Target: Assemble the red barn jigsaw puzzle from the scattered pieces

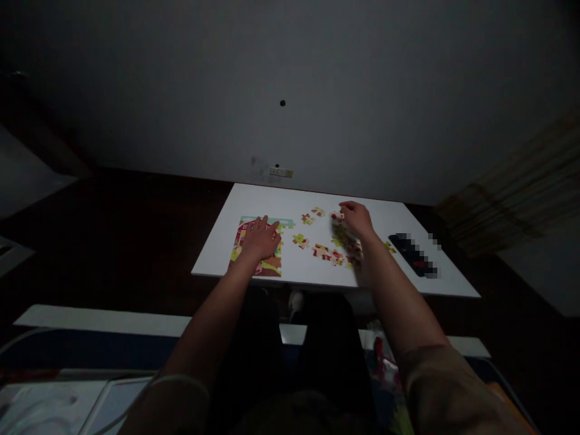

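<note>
My left hand lies with fingers spread flat on a partly assembled jigsaw puzzle at the left of the white table. The puzzle shows a red and green picture, with jagged gaps along its right side. Over the loose pieces, my right hand is closed in a pinch on a puzzle piece at its fingertips. How firmly it grips is hard to see. Several loose puzzle pieces lie between the hands, some partly hidden by my right hand and its shadow.
A dark object, partly pixelated, lies at the table's right. Behind the table stands a grey wall with a socket strip. A plastic-wrapped item sits beside my right leg. A curtain hangs at the right.
</note>
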The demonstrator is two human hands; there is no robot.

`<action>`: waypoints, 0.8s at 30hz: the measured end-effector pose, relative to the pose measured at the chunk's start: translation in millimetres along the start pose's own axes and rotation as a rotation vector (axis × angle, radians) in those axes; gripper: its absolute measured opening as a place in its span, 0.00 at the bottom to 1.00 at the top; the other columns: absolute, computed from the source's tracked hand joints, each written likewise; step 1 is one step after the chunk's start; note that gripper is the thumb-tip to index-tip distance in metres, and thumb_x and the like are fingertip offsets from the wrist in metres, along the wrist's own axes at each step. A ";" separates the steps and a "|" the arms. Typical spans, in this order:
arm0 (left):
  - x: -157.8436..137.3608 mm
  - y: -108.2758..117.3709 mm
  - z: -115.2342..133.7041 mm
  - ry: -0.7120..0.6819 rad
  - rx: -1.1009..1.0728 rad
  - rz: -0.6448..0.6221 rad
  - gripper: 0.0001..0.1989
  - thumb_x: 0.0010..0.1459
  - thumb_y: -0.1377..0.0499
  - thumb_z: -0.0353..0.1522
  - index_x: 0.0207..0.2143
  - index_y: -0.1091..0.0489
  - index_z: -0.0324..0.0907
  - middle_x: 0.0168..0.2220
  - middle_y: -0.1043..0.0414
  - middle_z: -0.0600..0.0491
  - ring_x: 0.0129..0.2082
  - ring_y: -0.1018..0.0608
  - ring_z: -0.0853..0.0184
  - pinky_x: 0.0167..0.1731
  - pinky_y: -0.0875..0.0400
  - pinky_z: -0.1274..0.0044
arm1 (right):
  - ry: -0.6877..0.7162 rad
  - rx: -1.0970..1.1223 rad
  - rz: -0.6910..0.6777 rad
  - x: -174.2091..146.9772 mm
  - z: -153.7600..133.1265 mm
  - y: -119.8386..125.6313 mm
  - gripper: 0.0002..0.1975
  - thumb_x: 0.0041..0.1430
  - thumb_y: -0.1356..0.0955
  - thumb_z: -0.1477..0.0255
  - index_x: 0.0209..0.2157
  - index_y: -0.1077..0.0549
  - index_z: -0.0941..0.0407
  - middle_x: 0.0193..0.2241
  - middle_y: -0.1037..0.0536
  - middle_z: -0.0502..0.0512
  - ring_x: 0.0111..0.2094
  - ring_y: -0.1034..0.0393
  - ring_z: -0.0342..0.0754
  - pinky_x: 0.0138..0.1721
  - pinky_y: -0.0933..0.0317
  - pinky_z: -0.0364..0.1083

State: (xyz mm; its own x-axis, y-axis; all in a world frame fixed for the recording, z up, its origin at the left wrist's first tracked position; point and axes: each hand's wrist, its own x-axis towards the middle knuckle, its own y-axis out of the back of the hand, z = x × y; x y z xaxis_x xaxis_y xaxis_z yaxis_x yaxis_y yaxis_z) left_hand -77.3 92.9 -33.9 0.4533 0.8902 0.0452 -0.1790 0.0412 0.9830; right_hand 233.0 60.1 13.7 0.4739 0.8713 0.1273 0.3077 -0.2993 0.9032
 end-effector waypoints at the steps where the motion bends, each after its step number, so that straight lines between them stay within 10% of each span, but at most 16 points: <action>1: 1.4 1.0 0.7 -0.001 0.003 -0.002 0.27 0.63 0.57 0.45 0.64 0.49 0.55 0.68 0.56 0.56 0.67 0.53 0.56 0.63 0.61 0.61 | -0.019 0.027 0.044 2.7 19.6 8.6 0.20 0.62 0.43 0.71 0.52 0.29 0.55 0.49 0.25 0.60 0.49 0.31 0.50 0.47 0.39 0.45; 9: 9.7 3.4 17.1 -0.017 0.008 0.019 0.27 0.63 0.56 0.43 0.61 0.44 0.41 0.66 0.52 0.41 0.64 0.48 0.48 0.60 0.57 0.54 | -0.194 -0.062 0.002 -6.9 109.8 37.5 0.19 0.56 0.38 0.76 0.48 0.26 0.58 0.49 0.26 0.65 0.49 0.31 0.55 0.49 0.39 0.48; 24: 10.6 -4.8 21.6 -0.034 0.071 0.029 0.29 0.64 0.59 0.46 0.65 0.53 0.48 0.68 0.58 0.51 0.66 0.53 0.53 0.62 0.59 0.57 | -0.181 -0.228 -0.207 -2.9 104.6 35.3 0.12 0.46 0.26 0.69 0.34 0.24 0.56 0.39 0.23 0.66 0.45 0.30 0.58 0.47 0.39 0.53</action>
State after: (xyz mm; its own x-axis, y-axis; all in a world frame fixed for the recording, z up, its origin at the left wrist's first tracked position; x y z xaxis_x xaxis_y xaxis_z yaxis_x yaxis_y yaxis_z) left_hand -52.8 92.4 -34.3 0.4788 0.8744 0.0787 -0.1306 -0.0177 0.9913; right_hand 328.7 6.3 2.4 0.5656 0.8153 -0.1240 0.2303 -0.0118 0.9731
